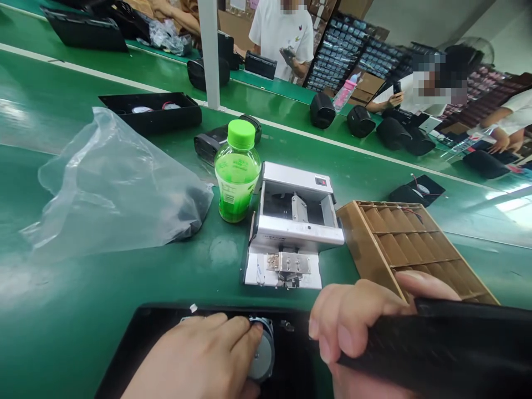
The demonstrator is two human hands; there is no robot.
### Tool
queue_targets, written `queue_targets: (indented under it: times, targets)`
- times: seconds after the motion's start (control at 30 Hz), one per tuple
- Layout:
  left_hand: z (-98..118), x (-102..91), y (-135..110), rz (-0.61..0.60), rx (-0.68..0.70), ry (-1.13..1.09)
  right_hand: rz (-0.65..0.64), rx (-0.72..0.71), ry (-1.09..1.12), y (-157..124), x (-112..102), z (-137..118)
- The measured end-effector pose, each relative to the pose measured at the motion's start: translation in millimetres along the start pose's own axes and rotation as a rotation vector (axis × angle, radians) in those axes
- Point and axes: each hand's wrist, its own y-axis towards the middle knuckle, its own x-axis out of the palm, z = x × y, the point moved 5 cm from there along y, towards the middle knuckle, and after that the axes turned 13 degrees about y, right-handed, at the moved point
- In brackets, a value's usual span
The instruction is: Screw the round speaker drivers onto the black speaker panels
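A black panel (137, 343) lies on the green bench in front of me. Against it my left hand (195, 357) rests with curled fingers on a round metal-backed speaker driver (262, 354), which the fingers partly cover. To the right, my right hand (357, 321) is closed around a long, smooth black object (440, 346); its far end runs out of the picture and its kind cannot be made out. Just beyond the panel stands a silver screw-feeder machine (297, 233).
Behind the panel are a green-capped bottle (236, 174), a clear plastic bag (120, 188) and a divided cardboard box (411, 244). An open black housing (153, 111) sits farther back. A white post (210, 55) rises from the bench. Several people work across the line.
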Motion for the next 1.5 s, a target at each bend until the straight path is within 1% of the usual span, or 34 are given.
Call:
queue_targets:
  times: [0.17,0.3,0.47,0.57,0.63,0.7,0.77,0.83,0.9,0.97,1.07,1.13,1.2,1.27,1.33,1.4,1.5]
  targets:
    - [-1.3,-6.5,5.8,0.094,0.001,0.048,-0.03,0.091,-0.012,0.0,0.2,5.4]
    - [-0.9,-6.4,7.9,0.088,-0.003,0.038,-0.013,0.094,-0.02,-0.5,0.5,6.0]
    - [-3.4,-4.0,5.1,0.076,-0.015,0.01,0.011,0.088,-0.069,0.9,7.1,8.5]
    - [-4.2,4.7,-0.1,0.008,-0.039,-0.045,0.035,0.073,-0.069,0.6,8.4,6.3]
    - [-4.7,9.3,-2.3,-0.065,-0.081,-0.1,0.009,0.098,-0.044,-0.9,9.2,4.9]
    - [-5.9,10.8,-1.5,-0.187,-0.143,-0.153,-0.05,0.153,0.001,-2.8,11.9,4.7]
    - [-6.9,9.1,2.4,-0.341,-0.195,-0.197,-0.091,0.203,0.03,-4.1,15.1,5.9]
    - [-7.3,5.7,8.1,-0.497,-0.215,-0.234,-0.108,0.216,0.01,-3.9,18.4,9.2]
    - [-7.2,1.9,13.8,-0.612,-0.219,-0.261,-0.115,0.15,-0.019,-2.6,21.6,13.4]
    - [-7.0,-1.4,17.7,-0.679,-0.227,-0.279,-0.118,0.046,-0.032,-1.9,24.6,18.3]
    - [-6.1,-5.7,20.7,-0.704,-0.238,-0.294,-0.091,-0.07,-0.066,-4.1,28.6,23.6]
    - [-5.9,-7.6,21.5,-0.701,-0.236,-0.295,-0.076,-0.089,-0.105,-6.0,32.4,22.8]
    - [-6.1,-8.4,22.0,-0.687,-0.231,-0.302,-0.056,-0.068,-0.13,-5.3,35.4,17.9]
    - [-6.4,-8.5,21.7,-0.673,-0.228,-0.307,-0.037,-0.013,-0.144,-0.3,36.8,10.7]
    - [-6.0,-8.9,20.5,-0.657,-0.222,-0.295,-0.021,0.012,-0.166,8.1,37.0,0.6]
    - [-4.6,-9.8,18.6,-0.651,-0.214,-0.276,-0.012,0.0,-0.194,17.6,37.5,-11.2]
    - [-1.8,-11.3,15.9,-0.639,-0.204,-0.239,0.007,-0.059,-0.231,27.4,39.7,-29.8]
